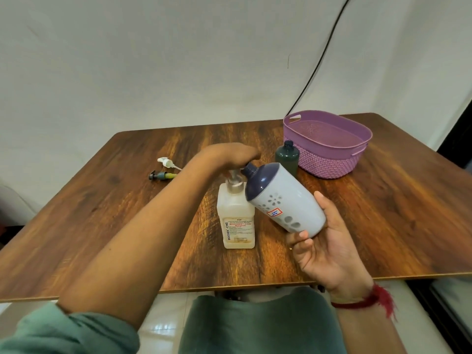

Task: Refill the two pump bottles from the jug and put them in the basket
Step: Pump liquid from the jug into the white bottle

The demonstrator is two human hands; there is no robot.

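Note:
A clear square jug [236, 221] with a pump head stands mid-table. My left hand [231, 155] rests on top of its pump, fingers curled over it. My right hand [324, 247] holds a white bottle [283, 200] with a dark blue top, tilted so its open neck points at the jug's pump spout. A dark green bottle [287, 158] without a pump stands beside the purple basket [329, 154]. Two loose pump heads lie at the left: a white pump head [167, 163] and a dark pump head [161, 175].
The wooden table [115, 213] ends close to my lap at the front edge. A black cable [321, 60] runs down the white wall behind the basket. The basket holds nothing visible.

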